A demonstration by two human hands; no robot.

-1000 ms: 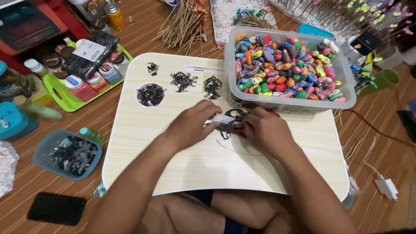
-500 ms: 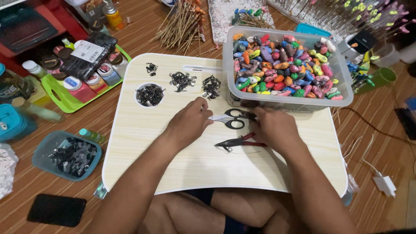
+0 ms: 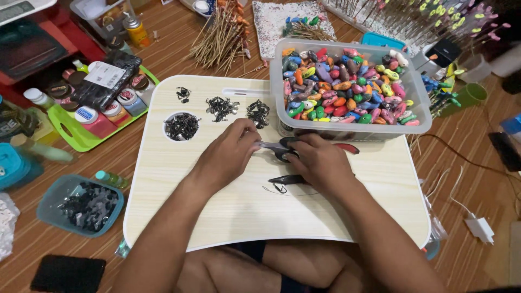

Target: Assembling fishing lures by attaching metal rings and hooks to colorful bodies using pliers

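Over the lap table, both hands meet on pliers

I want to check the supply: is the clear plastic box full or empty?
Nearly full: the clear plastic box holds colourful small pieces heaped close to its rim.

Both hands curled, fingertips meeting, forearms converging.
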